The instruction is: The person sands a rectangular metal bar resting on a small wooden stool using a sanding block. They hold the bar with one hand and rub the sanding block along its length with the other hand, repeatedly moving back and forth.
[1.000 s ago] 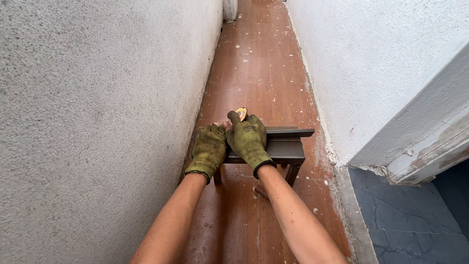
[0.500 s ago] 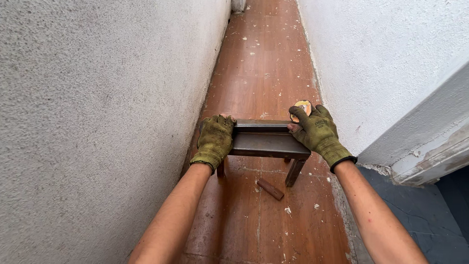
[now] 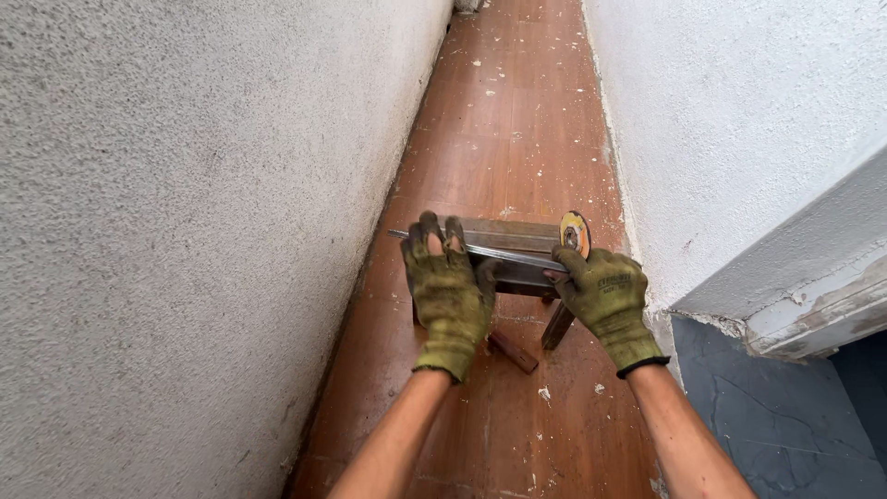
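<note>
We are looking down a narrow corridor, rough plaster walls [image 3: 166,231] pressing in on both sides, and we are crouching over a small dark wooden stool [image 3: 517,254] standing on the reddish floor [image 3: 517,120]. Our left hand [image 3: 448,291], in a worn green glove, is lying flat with fingers spread over the left end of the stool's top, pinning a thin grey metal strip [image 3: 508,251] that is running across it. Our right hand [image 3: 605,296], gloved the same, is closing around the right end, and a round yellowish disc [image 3: 576,233] is standing on edge just above its knuckles; we cannot tell whether the fingers are gripping the disc or only the strip beside it.

As for progress, we are judging it early: the strip is looking whole, with no cut or gap showing anywhere along it, so the real work seems to be ahead. The stool is sitting straight in front of us, between both forearms, touching both hands. A small reddish block [image 3: 513,352] is lying on the floor under it, near the legs, among white flecks of debris.
</note>
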